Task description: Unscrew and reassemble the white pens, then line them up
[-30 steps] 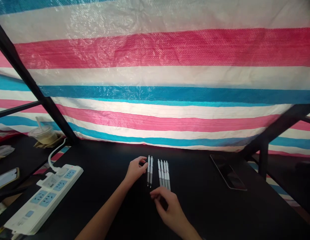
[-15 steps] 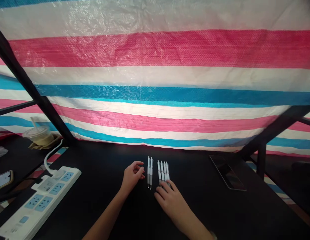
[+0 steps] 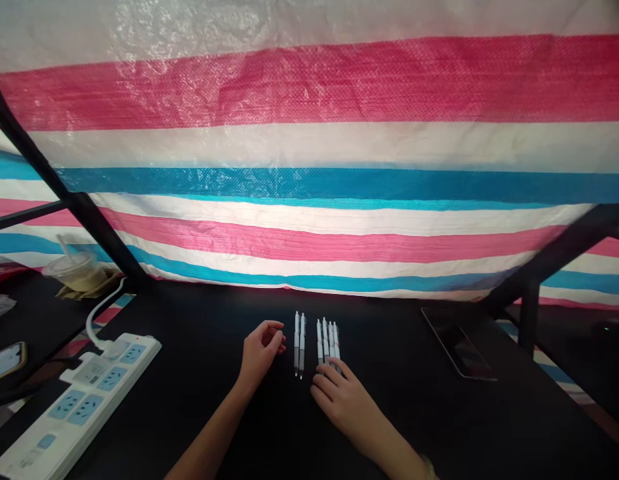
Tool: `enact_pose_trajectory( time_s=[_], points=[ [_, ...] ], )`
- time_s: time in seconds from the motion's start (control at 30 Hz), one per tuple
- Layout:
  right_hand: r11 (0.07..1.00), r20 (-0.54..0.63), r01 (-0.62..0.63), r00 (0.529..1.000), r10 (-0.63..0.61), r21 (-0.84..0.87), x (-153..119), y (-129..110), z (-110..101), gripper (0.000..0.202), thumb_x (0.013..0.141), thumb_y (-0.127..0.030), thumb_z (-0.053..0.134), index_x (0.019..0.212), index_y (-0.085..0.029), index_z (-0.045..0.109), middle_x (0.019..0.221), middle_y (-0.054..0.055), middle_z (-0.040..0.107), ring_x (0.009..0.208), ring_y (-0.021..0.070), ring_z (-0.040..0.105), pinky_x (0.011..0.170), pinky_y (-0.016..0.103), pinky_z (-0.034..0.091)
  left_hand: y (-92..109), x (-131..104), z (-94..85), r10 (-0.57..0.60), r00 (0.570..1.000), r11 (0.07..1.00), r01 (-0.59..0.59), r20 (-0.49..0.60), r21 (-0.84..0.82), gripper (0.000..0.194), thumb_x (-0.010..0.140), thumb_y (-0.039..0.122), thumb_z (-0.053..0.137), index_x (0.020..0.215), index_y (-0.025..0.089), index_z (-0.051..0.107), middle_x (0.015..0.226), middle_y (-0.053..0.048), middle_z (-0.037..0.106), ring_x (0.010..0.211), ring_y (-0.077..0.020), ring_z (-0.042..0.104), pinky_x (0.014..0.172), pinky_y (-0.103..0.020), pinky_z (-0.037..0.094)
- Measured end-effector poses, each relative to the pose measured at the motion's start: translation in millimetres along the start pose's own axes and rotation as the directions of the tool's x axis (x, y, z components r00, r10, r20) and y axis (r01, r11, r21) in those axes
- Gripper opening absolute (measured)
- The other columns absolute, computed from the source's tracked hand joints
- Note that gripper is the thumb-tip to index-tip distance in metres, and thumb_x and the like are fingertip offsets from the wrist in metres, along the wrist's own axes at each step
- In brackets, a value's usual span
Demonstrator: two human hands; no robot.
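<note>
Two white pens (image 3: 299, 343) with grey grips lie side by side on the black table, tips toward me. My left hand (image 3: 262, 350) rests just left of them, its fingers loosely curled and apart, with nothing in it. To the right lies a second group of several similar white pens (image 3: 326, 337), close together, their upper ends slightly uneven. My right hand (image 3: 342, 393) lies over the lower ends of this group. Its fingers are bent and a little spread, the fingertips touching the pens. The tips of those pens are hidden under the fingers.
A white power strip (image 3: 79, 407) with a plugged-in cable lies at the left. A dark tablet or phone (image 3: 456, 343) lies at the right. Farther left are a lidded drink cup (image 3: 76, 270) and a phone (image 3: 6, 363). Black frame bars (image 3: 104, 233) and striped sheeting (image 3: 309, 187) stand behind.
Under my right fingertips, the pens of the right group have shifted slightly, the leftmost ones now less even. The left hand and the two pens stay nearly still. The view has tilted slightly.
</note>
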State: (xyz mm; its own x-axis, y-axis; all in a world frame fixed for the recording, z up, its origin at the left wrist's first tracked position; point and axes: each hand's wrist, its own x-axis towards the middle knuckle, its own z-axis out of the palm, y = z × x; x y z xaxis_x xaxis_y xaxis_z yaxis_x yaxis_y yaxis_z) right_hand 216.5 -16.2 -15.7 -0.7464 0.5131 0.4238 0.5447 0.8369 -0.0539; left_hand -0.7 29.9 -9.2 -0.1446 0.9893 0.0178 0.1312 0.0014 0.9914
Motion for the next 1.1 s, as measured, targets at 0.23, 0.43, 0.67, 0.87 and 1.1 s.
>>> enact_pose_trajectory(
  time_s=[0.23, 0.43, 0.67, 0.87, 1.1],
  points=[
    [0.968, -0.004, 0.004, 1.000, -0.003, 0.251, 5.2, 0.2, -24.8, 0.034, 0.094, -0.004, 0.041, 0.103, -0.021, 0.070, 0.094, 0.009, 0.074, 0.094, 0.0232, 0.064, 0.096, 0.049, 0.047, 1.9, -1.8, -0.2, 0.015, 1.000, 1.000, -0.015, -0.004, -0.002, 0.018, 0.080, 0.030, 0.060, 0.091, 0.017, 0.066, 0.070, -0.001, 0.067, 0.060, -0.0176, 0.067, 0.056, -0.027, 0.054],
    [0.859, -0.339, -0.108, 0.888, 0.309, 0.500, 0.0, 7.2, -29.7, 0.032, 0.088, -0.007, 0.056, 0.108, -0.027, 0.069, 0.094, 0.005, 0.073, 0.088, 0.0217, 0.065, 0.079, 0.039, 0.053, 6.4, -2.8, -1.0, 0.016, 1.000, 1.000, -0.016, -0.018, -0.015, 0.019, 0.079, 0.031, 0.062, 0.091, 0.018, 0.067, 0.070, -0.001, 0.067, 0.061, -0.0174, 0.066, 0.057, -0.027, 0.054],
    [0.704, -0.463, -0.305, 0.578, 0.672, 0.641, -9.6, 19.4, -25.9, 0.017, 0.086, -0.013, 0.061, 0.099, -0.024, 0.064, 0.095, 0.006, 0.063, 0.088, 0.0213, 0.061, 0.078, 0.037, 0.051, 7.0, -3.6, 0.7, -0.002, 1.000, 0.999, 0.001, -0.010, -0.054, 0.019, 0.078, 0.031, 0.063, 0.090, 0.017, 0.067, 0.069, -0.001, 0.067, 0.060, -0.0171, 0.066, 0.056, -0.027, 0.053],
    [0.495, -0.370, -0.320, 0.378, 0.848, 0.808, -7.9, 19.9, -31.7, 0.008, 0.088, -0.026, 0.062, 0.093, -0.021, 0.060, 0.096, 0.004, 0.057, 0.081, 0.0174, 0.062, 0.073, 0.032, 0.053, 7.1, -3.5, 0.9, -0.033, 0.999, 0.993, 0.037, 0.037, -0.116, 0.022, 0.078, 0.031, 0.065, 0.093, 0.016, 0.066, 0.070, -0.001, 0.066, 0.060, -0.0157, 0.065, 0.056, -0.025, 0.052],
    [0.237, -0.152, -0.233, 0.333, 0.931, 0.943, -3.6, 11.7, -29.6, 0.016, 0.084, -0.032, 0.068, 0.091, -0.022, 0.058, 0.090, 0.001, 0.059, 0.074, 0.0158, 0.064, 0.070, 0.030, 0.052, 11.8, -6.8, 7.2, -0.122, 0.968, 0.949, 0.178, 0.220, -0.259, 0.037, 0.074, 0.038, 0.074, 0.103, 0.015, 0.067, 0.078, -0.003, 0.068, 0.059, -0.0146, 0.065, 0.052, -0.023, 0.052]
  ],
)
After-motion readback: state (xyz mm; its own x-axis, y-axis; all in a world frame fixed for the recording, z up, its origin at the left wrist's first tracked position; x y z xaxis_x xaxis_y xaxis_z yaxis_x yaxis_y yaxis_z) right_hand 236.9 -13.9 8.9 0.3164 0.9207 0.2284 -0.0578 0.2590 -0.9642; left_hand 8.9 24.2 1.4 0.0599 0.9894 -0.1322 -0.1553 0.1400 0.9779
